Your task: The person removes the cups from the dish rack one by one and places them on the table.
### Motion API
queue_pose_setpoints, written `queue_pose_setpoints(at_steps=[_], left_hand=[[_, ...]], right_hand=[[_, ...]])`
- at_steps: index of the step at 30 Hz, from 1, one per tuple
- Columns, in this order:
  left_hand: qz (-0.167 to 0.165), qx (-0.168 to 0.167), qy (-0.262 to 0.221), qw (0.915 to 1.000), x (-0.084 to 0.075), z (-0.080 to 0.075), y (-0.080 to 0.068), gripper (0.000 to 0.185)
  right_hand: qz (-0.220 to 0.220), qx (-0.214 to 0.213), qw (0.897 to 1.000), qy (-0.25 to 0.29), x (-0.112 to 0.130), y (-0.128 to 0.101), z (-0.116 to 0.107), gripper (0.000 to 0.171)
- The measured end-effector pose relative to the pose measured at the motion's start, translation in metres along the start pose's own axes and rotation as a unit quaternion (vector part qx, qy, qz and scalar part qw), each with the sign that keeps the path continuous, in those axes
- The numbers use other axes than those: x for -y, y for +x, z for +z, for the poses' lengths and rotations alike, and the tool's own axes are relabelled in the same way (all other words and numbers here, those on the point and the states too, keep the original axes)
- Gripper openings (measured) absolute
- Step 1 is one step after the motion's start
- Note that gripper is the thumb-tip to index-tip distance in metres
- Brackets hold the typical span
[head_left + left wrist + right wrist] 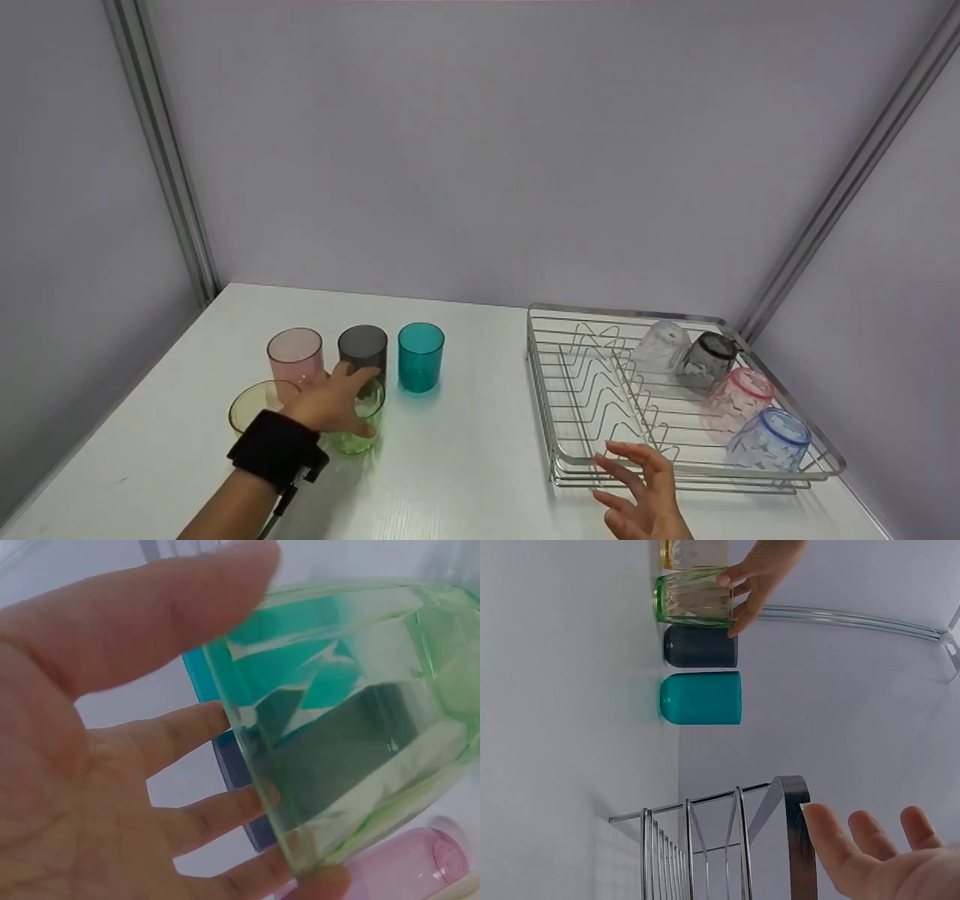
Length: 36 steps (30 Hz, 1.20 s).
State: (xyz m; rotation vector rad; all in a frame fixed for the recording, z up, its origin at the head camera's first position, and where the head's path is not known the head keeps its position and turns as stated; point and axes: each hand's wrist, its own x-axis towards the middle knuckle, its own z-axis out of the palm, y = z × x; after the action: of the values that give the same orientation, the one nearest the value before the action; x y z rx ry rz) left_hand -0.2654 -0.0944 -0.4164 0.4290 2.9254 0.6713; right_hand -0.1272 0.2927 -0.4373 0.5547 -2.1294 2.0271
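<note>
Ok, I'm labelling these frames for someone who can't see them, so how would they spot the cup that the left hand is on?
On the white table, look left of the wire dish rack to the cluster of upright cups. In its front row, beside the yellow cup, stands the green cup, with the left hand over its rim. It is the only green one and has faceted walls.

- green cup (pixel 358 424), faceted
- teal cup (pixel 420 357)
- dark grey cup (pixel 363 349)
- pink cup (pixel 295 355)
- yellowish bowl (pixel 255 403), perhaps amber
- white table (pixel 465 450)
- silver wire rack (pixel 600 390)
</note>
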Motion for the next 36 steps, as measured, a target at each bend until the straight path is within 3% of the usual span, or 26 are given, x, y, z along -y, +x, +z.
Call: queue_pose_setpoints(at_steps=[3,6,10,17,21,24,30,33,36], left_hand=[[-0.003,-0.034,0.016,0.9993,-0.006,-0.001,-0.006,0.084],[-0.001,-0.093,0.029,0.9952,-0.019,0.001,-0.019,0.081],[0.007,-0.144,0.003,0.9896,-0.041,0.012,-0.044,0.071],[0.025,-0.110,-0.104,0.9882,-0.065,0.030,-0.071,0.065],[0.038,-0.070,-0.159,0.9841,-0.069,0.039,-0.074,0.064],[0.060,-0.042,-0.205,0.9761,-0.071,0.045,-0.072,0.063],[0.151,-0.040,-0.249,0.9559,-0.067,0.056,-0.071,0.061],[0.171,-0.039,-0.258,0.9502,-0.064,0.059,-0.070,0.061],[0.167,-0.026,-0.268,0.9485,-0.063,0.061,-0.070,0.062]], right_hand=[[-0.009,0.005,1.000,0.006,-0.001,0.001,-0.003,0.059],[-0.014,-0.001,1.000,0.002,-0.005,0.001,-0.005,0.059],[-0.002,-0.002,1.000,-0.006,-0.009,-0.002,-0.005,0.059],[0.023,0.004,1.000,-0.004,-0.002,-0.003,0.000,0.058],[0.035,-0.008,0.999,-0.010,-0.003,-0.005,0.003,0.058],[0.037,-0.008,0.999,-0.030,-0.004,-0.004,0.003,0.058],[-0.015,0.047,0.995,-0.083,0.018,0.010,-0.003,0.061],[-0.045,0.067,0.990,-0.116,0.041,0.026,-0.012,0.064],[-0.057,0.042,0.981,-0.178,0.061,0.046,-0.024,0.066]])
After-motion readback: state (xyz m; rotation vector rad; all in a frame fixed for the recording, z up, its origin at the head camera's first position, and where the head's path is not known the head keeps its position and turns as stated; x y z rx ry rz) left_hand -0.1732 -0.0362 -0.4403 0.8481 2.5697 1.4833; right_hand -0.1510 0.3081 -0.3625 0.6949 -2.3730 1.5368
